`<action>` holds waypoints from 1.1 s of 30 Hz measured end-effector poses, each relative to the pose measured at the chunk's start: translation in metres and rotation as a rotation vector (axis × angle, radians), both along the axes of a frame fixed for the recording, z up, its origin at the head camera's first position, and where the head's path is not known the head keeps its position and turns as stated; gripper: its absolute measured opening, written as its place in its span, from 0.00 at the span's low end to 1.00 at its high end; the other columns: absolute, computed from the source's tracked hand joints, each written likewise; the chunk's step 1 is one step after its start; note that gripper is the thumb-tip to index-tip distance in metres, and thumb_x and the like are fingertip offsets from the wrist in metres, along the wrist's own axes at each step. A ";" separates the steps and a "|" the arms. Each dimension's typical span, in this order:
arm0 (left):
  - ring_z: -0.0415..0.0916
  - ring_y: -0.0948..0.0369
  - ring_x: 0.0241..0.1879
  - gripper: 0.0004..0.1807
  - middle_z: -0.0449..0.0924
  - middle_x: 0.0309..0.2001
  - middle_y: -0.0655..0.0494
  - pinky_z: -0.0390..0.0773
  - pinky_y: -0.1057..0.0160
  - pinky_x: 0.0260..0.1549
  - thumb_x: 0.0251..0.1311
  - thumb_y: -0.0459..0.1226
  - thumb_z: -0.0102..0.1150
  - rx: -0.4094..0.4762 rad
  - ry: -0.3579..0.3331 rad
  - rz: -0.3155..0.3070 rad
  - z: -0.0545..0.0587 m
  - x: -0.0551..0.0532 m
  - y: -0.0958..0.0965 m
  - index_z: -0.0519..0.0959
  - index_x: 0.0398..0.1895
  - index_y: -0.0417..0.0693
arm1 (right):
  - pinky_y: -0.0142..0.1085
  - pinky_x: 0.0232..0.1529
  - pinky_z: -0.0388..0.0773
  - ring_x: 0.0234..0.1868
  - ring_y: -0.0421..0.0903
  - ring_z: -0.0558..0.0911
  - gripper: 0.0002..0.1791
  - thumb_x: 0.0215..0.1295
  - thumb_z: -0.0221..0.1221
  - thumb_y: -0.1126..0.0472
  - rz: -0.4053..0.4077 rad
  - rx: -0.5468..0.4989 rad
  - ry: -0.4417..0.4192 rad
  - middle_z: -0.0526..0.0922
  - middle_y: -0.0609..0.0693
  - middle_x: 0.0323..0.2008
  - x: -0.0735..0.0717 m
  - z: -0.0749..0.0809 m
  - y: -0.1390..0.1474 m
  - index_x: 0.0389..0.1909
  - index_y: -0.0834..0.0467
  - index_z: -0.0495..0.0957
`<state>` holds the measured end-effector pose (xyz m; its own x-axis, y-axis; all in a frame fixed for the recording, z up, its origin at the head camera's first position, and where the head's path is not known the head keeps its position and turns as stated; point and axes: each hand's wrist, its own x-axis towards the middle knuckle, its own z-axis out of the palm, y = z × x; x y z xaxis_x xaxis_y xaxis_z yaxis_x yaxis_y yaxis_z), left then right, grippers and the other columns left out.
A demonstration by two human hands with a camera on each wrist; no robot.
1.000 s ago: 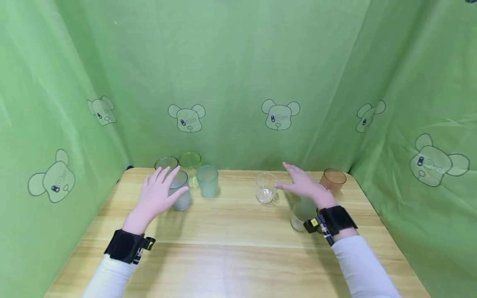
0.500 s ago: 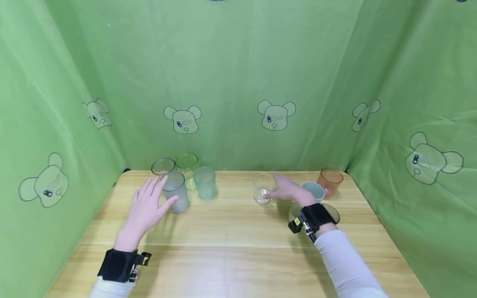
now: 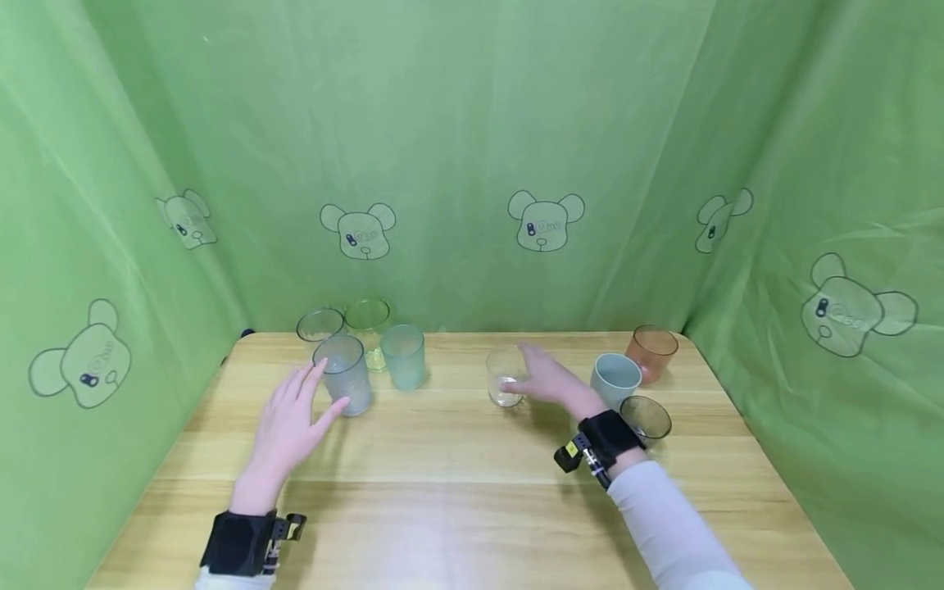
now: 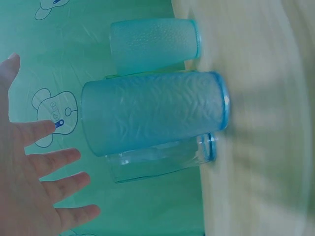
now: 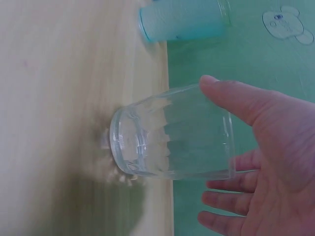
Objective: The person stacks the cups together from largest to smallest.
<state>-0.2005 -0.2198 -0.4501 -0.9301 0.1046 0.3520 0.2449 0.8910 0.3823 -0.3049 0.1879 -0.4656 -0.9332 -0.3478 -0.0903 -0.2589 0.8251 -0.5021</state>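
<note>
My right hand (image 3: 551,379) holds a clear glass (image 3: 501,365) near its rim, thumb on one side and fingers on the other. In the right wrist view the glass (image 5: 172,137) stands upright over the wood; whether its base touches the table I cannot tell. My left hand (image 3: 286,426) is spread beside a frosted blue-grey tumbler (image 3: 348,381), holding nothing. The left wrist view shows those fingers apart from the ribbed tumbler (image 4: 157,113). Around it stand a clear dark-rimmed glass (image 3: 313,328), a yellow-green glass (image 3: 369,315) and a teal tumbler (image 3: 405,360).
At the right stand a pale blue cup (image 3: 615,381), an orange glass (image 3: 652,356) and a smoky brown glass (image 3: 646,419), partly behind my right wrist. Green curtains (image 3: 442,164) enclose the wooden table (image 3: 442,459) at the back and sides.
My right hand has come down and left onto the clear glass and grips it; the glass has shifted slightly left. My left hand has drawn back a little, still spread.
</note>
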 end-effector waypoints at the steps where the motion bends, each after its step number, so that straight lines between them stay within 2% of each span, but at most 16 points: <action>1: 0.56 0.35 0.70 0.42 0.58 0.72 0.34 0.56 0.32 0.68 0.65 0.58 0.53 0.005 0.011 0.001 -0.002 0.001 0.001 0.57 0.74 0.46 | 0.58 0.75 0.52 0.74 0.66 0.55 0.54 0.60 0.64 0.45 -0.004 -0.004 -0.001 0.53 0.70 0.73 0.003 -0.001 -0.003 0.74 0.70 0.47; 10: 0.60 0.38 0.68 0.40 0.63 0.70 0.36 0.60 0.33 0.65 0.63 0.55 0.57 0.064 0.077 0.011 -0.012 0.008 0.005 0.59 0.74 0.47 | 0.57 0.74 0.56 0.73 0.65 0.58 0.55 0.58 0.65 0.42 -0.012 -0.049 0.055 0.55 0.69 0.73 0.026 -0.013 -0.019 0.74 0.68 0.49; 16: 0.60 0.38 0.68 0.40 0.64 0.69 0.36 0.60 0.34 0.67 0.63 0.52 0.59 0.099 0.100 0.002 -0.015 0.011 0.011 0.60 0.73 0.44 | 0.56 0.74 0.57 0.73 0.63 0.60 0.56 0.55 0.67 0.42 -0.027 -0.158 0.060 0.56 0.67 0.73 0.042 -0.026 -0.026 0.74 0.66 0.49; 24: 0.60 0.39 0.68 0.39 0.64 0.70 0.39 0.59 0.36 0.68 0.63 0.51 0.59 0.130 0.108 -0.017 -0.022 0.013 0.021 0.61 0.72 0.42 | 0.56 0.73 0.60 0.70 0.61 0.65 0.57 0.50 0.71 0.42 -0.073 -0.346 0.031 0.65 0.63 0.70 0.062 -0.041 -0.032 0.73 0.63 0.52; 27: 0.61 0.40 0.68 0.39 0.64 0.70 0.40 0.59 0.37 0.69 0.63 0.51 0.59 0.139 0.106 -0.026 -0.024 0.013 0.025 0.61 0.72 0.43 | 0.57 0.72 0.62 0.69 0.61 0.68 0.57 0.48 0.73 0.43 -0.090 -0.404 0.046 0.69 0.62 0.68 0.067 -0.047 -0.034 0.72 0.62 0.54; 33: 0.62 0.40 0.68 0.40 0.64 0.70 0.41 0.60 0.39 0.69 0.62 0.51 0.60 0.144 0.109 -0.026 -0.030 0.012 0.028 0.60 0.72 0.43 | 0.55 0.69 0.67 0.64 0.58 0.73 0.56 0.46 0.74 0.44 -0.107 -0.447 0.082 0.74 0.60 0.63 0.071 -0.059 -0.037 0.71 0.61 0.57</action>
